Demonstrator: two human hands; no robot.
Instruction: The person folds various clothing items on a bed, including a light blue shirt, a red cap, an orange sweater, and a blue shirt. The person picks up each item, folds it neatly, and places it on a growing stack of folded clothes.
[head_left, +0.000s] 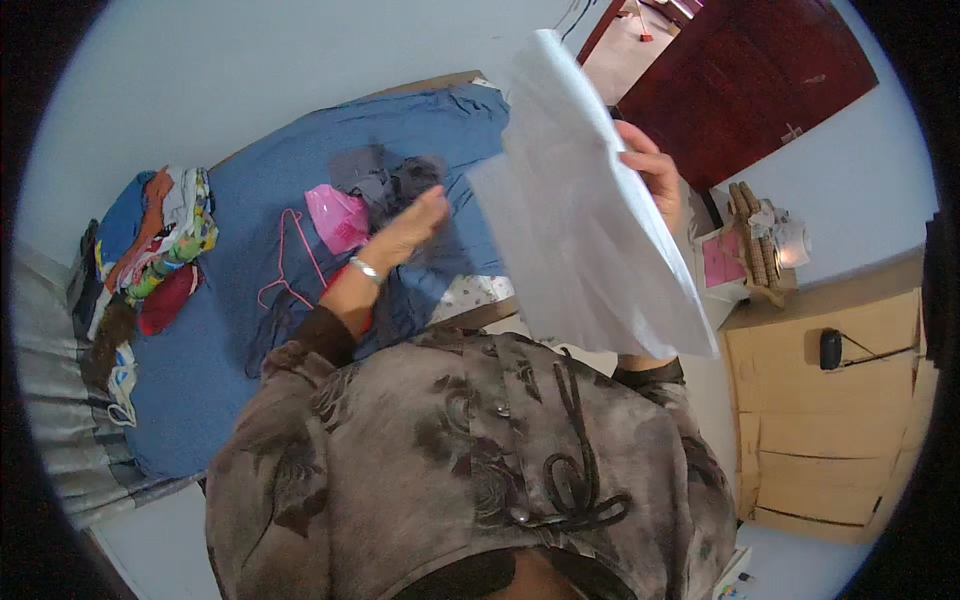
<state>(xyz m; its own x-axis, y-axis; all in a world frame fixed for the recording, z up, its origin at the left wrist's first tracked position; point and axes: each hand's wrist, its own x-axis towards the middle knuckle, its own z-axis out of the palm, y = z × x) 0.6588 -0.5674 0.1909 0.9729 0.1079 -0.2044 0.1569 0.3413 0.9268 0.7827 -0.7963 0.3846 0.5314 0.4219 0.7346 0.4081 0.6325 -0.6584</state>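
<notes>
My right hand (654, 166) grips the edge of a thin, translucent white sheet (577, 217), held up on the right; its material is not certain. The sheet hides part of that hand and forearm. My left hand (411, 229), with a silver bracelet on the wrist, is stretched out over the bed and slightly blurred. No item shows in it. Beyond its fingers lies a crumpled dark garment (390, 180) on the blue bedsheet (277, 142). Beside the wrist are a pink plastic package (337, 217) and a pink clothes hanger (282, 255). Something red is partly hidden under my left forearm.
Folded clothes (161, 232) are piled at the bed's left end, near a grey curtain (45, 390). A dark red door (742, 82) stands at the upper right. Rolled items (754, 232) rest near a light wooden cabinet (817, 420) on the right.
</notes>
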